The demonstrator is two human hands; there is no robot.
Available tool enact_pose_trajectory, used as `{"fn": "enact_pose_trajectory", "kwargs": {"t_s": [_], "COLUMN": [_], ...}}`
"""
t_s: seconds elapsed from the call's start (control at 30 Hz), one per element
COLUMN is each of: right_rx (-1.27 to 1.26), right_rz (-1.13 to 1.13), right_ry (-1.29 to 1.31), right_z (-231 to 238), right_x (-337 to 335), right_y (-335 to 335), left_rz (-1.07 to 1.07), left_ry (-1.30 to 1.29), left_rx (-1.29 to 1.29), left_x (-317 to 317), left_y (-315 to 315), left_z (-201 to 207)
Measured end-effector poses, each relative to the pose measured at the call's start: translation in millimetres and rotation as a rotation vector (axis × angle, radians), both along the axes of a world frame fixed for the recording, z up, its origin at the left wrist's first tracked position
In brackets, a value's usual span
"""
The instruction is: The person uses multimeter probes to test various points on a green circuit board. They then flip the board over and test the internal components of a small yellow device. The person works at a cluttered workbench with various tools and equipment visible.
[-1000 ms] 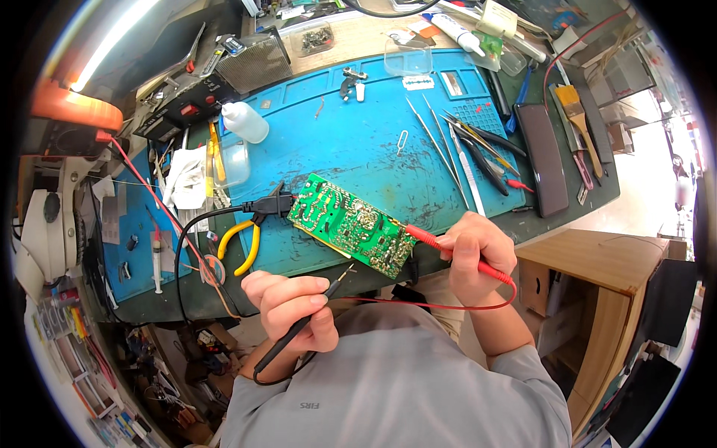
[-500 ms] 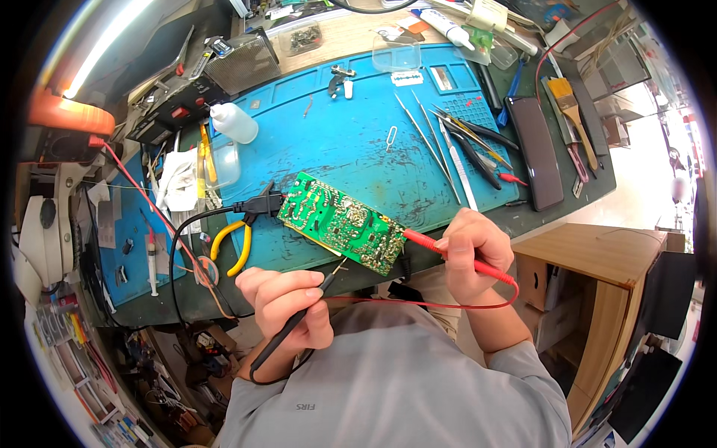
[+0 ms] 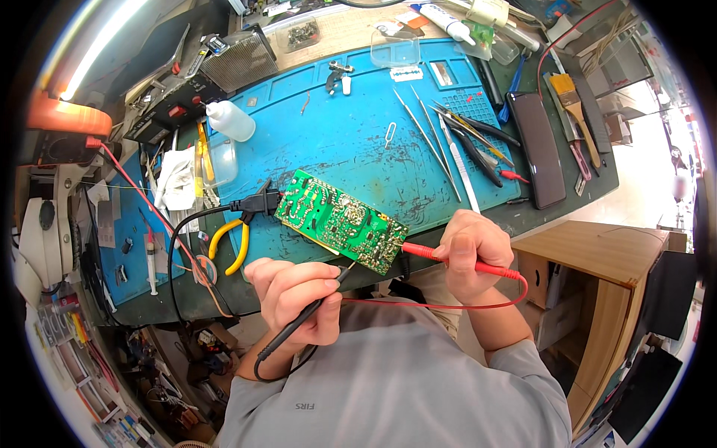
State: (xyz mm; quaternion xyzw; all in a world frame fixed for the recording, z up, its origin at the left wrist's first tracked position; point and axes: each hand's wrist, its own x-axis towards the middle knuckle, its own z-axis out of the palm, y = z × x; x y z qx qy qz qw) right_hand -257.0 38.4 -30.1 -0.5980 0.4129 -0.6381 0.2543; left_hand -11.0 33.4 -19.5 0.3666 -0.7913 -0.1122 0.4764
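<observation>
A green circuit board [image 3: 340, 222] lies solder side up at the near edge of the blue work mat [image 3: 321, 134]. My left hand [image 3: 295, 299] is closed round a black test probe [image 3: 302, 317], its thin metal tip at the board's lower edge; whether it touches a solder point I cannot tell. From the right, my right hand [image 3: 474, 254] grips a red test probe [image 3: 422, 251], its front end at the board's right end. A black power plug [image 3: 261, 203] joins the board's left end, its cable curving left.
Yellow-handled pliers [image 3: 240, 250] lie left of the board. Tweezers [image 3: 429, 142], black pliers [image 3: 474, 153] and a phone [image 3: 536, 149] lie at the right. A white bottle [image 3: 230, 121] stands back left, near an orange-cased meter [image 3: 67, 127]. A wooden cabinet [image 3: 590, 250] stands at right.
My left hand has moved right and slightly up, bringing the black probe's tip to the board's lower edge. The red probe stays at the board's right end.
</observation>
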Motion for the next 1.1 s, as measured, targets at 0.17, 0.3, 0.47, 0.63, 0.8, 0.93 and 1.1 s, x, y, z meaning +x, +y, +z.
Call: {"fn": "enact_pose_trajectory", "kwargs": {"t_s": [0.17,0.3,0.47,0.63,0.8,0.93,1.1], "right_rx": [0.011,0.015,0.067,0.08,0.091,0.1,0.097], "right_rz": [0.009,0.004,0.027,0.039,0.047,0.046,0.042], "right_ry": [0.007,0.021,0.07,0.095,0.099,0.103,0.106], "right_z": [2.0,2.6,6.6,8.6,9.1,9.7,10.7], "right_x": [-0.6,0.4,0.1,0.0,-0.1,0.6,1.4], "right_y": [-0.9,-1.4,-1.7,-2.2,-2.2,-2.2,-3.3], "left_rz": [-0.05,-0.075,-0.068,-0.067,-0.071,-0.074,-0.075], "left_ry": [-0.014,-0.061,-0.072,-0.074,-0.082,-0.084,-0.08], "left_rx": [0.058,0.068,0.079,0.083,0.089,0.097,0.099], "left_x": [-2.4,-4.0,-5.3,-6.5,-6.0,-5.3,-5.1], "left_y": [-3.0,-4.4,-5.2,-5.3,-5.7,-6.3,-6.4], "left_z": [3.5,3.9,4.9,5.5,6.2,6.8,5.9]}}
